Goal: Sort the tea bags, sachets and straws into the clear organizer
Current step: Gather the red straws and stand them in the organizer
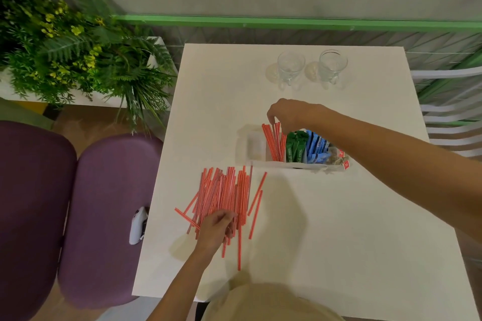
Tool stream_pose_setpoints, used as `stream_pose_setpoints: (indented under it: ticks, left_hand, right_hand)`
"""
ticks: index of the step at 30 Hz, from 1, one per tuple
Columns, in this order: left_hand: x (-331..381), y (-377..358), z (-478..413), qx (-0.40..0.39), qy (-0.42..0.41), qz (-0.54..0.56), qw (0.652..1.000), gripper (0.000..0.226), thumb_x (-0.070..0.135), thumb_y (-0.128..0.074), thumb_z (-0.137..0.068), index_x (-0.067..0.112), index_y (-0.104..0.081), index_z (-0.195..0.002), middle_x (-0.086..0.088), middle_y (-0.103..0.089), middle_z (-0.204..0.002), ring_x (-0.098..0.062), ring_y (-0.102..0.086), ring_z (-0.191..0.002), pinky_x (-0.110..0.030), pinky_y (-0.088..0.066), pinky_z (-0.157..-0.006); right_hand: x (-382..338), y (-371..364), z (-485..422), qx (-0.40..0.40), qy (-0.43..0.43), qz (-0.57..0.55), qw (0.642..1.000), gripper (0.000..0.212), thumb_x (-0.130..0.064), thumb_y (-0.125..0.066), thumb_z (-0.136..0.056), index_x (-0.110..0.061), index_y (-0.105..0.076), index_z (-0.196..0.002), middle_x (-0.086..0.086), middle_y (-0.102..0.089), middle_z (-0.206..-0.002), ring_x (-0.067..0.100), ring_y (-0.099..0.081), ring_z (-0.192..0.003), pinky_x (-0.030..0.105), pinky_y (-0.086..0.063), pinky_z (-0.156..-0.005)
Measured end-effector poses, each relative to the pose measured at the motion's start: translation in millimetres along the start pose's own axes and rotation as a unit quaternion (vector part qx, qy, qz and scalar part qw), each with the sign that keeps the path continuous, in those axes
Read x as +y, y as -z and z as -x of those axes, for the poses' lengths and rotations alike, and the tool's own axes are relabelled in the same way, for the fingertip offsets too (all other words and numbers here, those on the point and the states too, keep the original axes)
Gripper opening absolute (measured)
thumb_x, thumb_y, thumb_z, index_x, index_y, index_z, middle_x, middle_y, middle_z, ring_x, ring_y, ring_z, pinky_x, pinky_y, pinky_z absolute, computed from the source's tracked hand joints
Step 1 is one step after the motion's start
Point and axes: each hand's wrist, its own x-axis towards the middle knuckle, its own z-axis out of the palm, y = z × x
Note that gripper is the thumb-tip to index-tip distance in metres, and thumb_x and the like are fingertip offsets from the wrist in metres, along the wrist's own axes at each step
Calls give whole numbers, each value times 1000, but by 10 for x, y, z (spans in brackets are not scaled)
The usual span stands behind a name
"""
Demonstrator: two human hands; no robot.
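Note:
A clear organizer [254,147] stands mid-table. Its compartments hold upright red striped straws [273,142], green sachets [294,147], blue sachets [317,148] and tea bags [339,159] at the right end; the leftmost compartment looks empty. My right hand [289,113] hovers over the organizer with its fingertips pinched on the tops of the upright straws. A loose pile of red straws [227,190] lies on the table in front of the organizer. My left hand [216,229] rests on the near end of that pile, fingers curled around a few straws.
Two empty glass mugs [290,66] [332,65] stand at the table's far side. Two purple chairs [104,216] sit left of the white table [339,242], with a white device [138,225] on one. Green plants [73,52] fill the upper left.

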Motion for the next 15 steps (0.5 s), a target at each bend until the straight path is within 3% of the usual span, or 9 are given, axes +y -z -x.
stream_pose_setpoints:
  ticks: [4,7,11,15]
  left_hand:
    - [-30,15,16,4,-2,8,1000,18,13,-55,-96,9,-71,-90,-1,-63,-63,-7,-55,-45,-15,-43,-44]
    - [-71,-6,13,8,3,9,1000,17,13,-56,-96,9,-71,-88,-3,-64,-64,-10,-55,-47,-16,-44,-45]
    - [-65,-42,14,-1,-2,-2,1000,18,14,-56,-96,12,-72,-87,-5,-65,-67,-12,-57,-50,-18,-44,-47]
    - [-61,-33,18,-7,-3,-4,1000,18,17,-57,-96,11,-72,-87,-5,-65,-66,-14,-57,-52,-20,-44,-49]
  right_hand:
    - [-95,-79,28,86,-23,55,995,30,-1,-57,-86,-4,-57,-117,14,-54,-116,30,-58,-100,34,-46,-75]
    - [-183,-265,9,143,28,102,984,40,-1,-50,-87,-7,-53,-126,15,-46,-126,30,-48,-110,38,-47,-81]
    - [-210,-487,10,123,64,207,968,48,-5,-46,-89,-14,-49,-136,18,-29,-149,36,-30,-135,43,-41,-99]
    - [-130,-497,85,108,18,218,970,41,-7,-46,-87,-8,-54,-127,19,-29,-148,37,-25,-138,45,-38,-101]
